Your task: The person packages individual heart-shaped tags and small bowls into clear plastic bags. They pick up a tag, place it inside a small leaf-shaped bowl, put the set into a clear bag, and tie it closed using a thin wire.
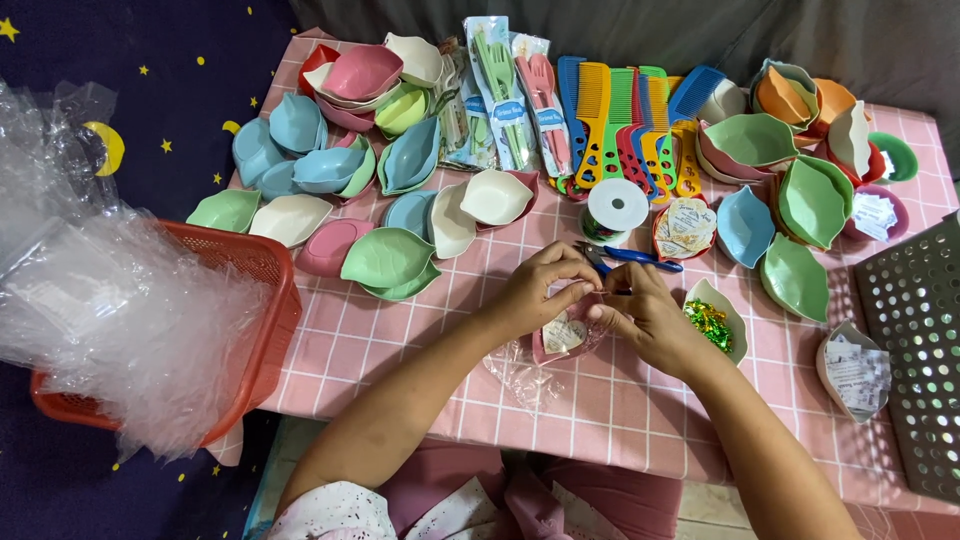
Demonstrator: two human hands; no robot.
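My left hand (540, 285) and my right hand (645, 315) meet over the pink checked tablecloth (400, 340). Between them they pinch the top of a clear plastic wrap around a pink leaf-shaped dish (563, 335) with a paper tag inside. More clear wrap (515, 375) trails below the dish. Blue-handled scissors (630, 258) lie just beyond my fingers. A cream leaf dish holding green and gold twist ties (712, 322) sits right of my right hand.
Several pastel leaf dishes (385, 260) crowd the table's left and right (810, 200). Coloured combs (625, 125), packed cutlery sets (500, 90) and a tape roll (617, 205) lie at the back. An orange basket (270, 300) full of clear bags stands left; a perforated metal rack (915, 350) right.
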